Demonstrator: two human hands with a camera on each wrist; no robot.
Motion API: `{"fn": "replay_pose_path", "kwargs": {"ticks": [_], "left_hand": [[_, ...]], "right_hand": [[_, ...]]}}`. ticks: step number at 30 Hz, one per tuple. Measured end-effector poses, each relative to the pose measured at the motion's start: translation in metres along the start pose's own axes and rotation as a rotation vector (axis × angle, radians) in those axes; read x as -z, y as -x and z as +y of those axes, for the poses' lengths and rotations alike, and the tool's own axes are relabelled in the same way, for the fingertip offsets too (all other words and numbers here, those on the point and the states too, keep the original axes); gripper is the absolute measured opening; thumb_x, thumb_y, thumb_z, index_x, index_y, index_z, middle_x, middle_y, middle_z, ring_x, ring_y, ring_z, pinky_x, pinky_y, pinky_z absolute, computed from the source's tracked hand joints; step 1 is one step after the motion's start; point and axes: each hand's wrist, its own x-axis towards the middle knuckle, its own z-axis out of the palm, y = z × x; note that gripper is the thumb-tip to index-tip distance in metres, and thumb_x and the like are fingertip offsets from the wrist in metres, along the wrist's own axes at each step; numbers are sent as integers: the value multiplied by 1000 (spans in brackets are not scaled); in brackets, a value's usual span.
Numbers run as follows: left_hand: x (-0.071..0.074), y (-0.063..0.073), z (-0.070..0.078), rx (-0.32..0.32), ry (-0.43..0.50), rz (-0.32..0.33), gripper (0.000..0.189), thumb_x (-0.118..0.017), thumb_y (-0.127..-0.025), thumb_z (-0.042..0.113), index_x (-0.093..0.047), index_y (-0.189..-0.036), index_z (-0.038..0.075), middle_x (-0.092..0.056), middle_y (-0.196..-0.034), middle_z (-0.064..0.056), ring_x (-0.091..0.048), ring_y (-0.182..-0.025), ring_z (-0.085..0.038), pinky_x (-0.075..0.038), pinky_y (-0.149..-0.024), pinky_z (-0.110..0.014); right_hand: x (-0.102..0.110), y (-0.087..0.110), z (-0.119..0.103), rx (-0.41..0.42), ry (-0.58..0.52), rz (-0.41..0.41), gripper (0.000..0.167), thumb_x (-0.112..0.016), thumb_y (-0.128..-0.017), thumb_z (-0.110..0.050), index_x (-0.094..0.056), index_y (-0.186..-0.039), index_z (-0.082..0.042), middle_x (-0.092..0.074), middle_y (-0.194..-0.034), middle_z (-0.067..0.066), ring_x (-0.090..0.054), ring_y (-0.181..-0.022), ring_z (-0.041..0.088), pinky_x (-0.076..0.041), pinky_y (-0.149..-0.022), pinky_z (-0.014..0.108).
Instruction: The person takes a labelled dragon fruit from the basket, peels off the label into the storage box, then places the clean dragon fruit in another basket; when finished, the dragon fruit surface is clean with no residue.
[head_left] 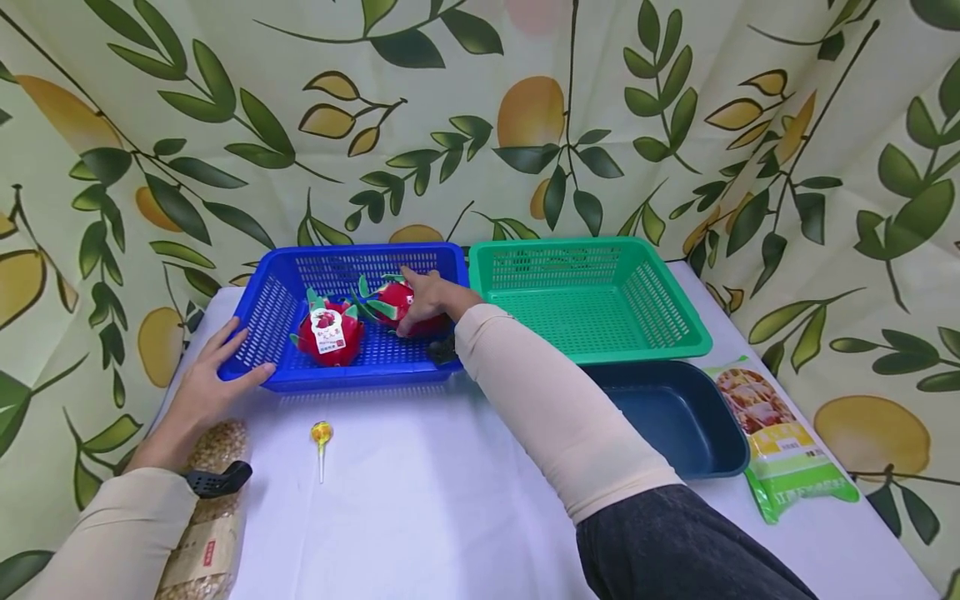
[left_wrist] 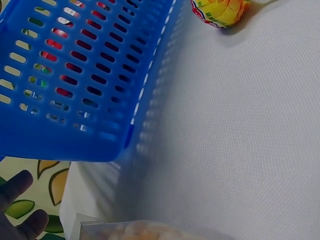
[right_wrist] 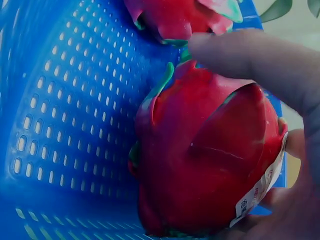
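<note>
Two red dragon fruits with green scale tips lie in a blue plastic basket point(head_left: 360, 377). My right hand point(head_left: 435, 298) reaches in and grips the right-hand dragon fruit point(right_wrist: 200, 145), its thumb and fingers around the sides; a white label shows under the fingers in the right wrist view. The other dragon fruit point(head_left: 348, 332), with a white sticker facing up, sits to its left. At the basket's front left corner is my left hand point(head_left: 204, 390), thumb and fingers spread along the rim. Its fingertips also show beside the basket's end in the left wrist view.
A green basket point(head_left: 585, 358) stands to the right of the blue one, with a dark blue tub point(head_left: 675, 417) before it. Beyond lies a green food packet point(head_left: 787, 454). A yellow lollipop point(head_left: 322, 433) and a clear bag of beige pieces point(head_left: 213, 500) lie in front.
</note>
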Motion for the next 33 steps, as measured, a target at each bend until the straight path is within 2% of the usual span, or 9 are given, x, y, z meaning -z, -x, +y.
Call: {"fn": "replay_pose_path", "kwargs": {"ticks": [7, 10, 14, 19, 27, 33], "left_hand": [[0, 0, 4, -4, 7, -2, 88, -61, -90, 50, -17, -154, 9, 0, -161, -10, 0, -140, -49, -18, -94, -76], [0, 1, 5, -8, 5, -9, 88, -61, -90, 49, -17, -154, 9, 0, -161, -11, 0, -140, -49, -19, -94, -76], [0, 1, 5, -5, 2, -21, 88, -61, -90, 49, -16, -154, 8, 1, -160, -12, 0, -139, -51, -19, -94, -76], [2, 0, 6, 1, 1, -20, 88, -60, -91, 49, -15, -154, 8, 1, -160, -13, 0, -139, -51, -17, -94, -77], [1, 2, 3, 20, -5, -24, 89, -60, -90, 50, -14, -154, 9, 2, -160, -13, 0, -138, -52, -18, -93, -77], [2, 0, 5, 46, 5, -47, 90, -59, -91, 50, -11, -154, 8, 4, -160, -15, 2, -137, -53, -17, -93, -77]], "right_hand": [[0, 6, 4, 9, -32, 54, 112, -82, -72, -46, -11, -156, -20, -31, -148, 14, -29, -134, 30, -36, -104, 48], [-2, 8, 5, 23, -67, 110, 109, -81, -72, -48, -18, -153, -13, -39, -141, 12, -38, -127, 27, -42, -100, 44], [-1, 12, 6, 47, -122, 202, 109, -81, -71, -50, -20, -151, -9, -40, -138, 13, -42, -122, 26, -44, -98, 42], [8, 19, 3, 103, -118, 281, 109, -81, -69, -52, -22, -150, -9, -39, -135, 11, -42, -120, 24, -46, -96, 41], [15, 35, 4, 158, -74, 321, 104, -80, -70, -51, -27, -149, -10, -40, -137, 10, -40, -121, 24, -48, -92, 40], [23, 53, 10, 215, -134, 372, 98, -82, -68, -46, -33, -145, -11, -44, -128, 7, -44, -113, 21, -53, -78, 30]]}}
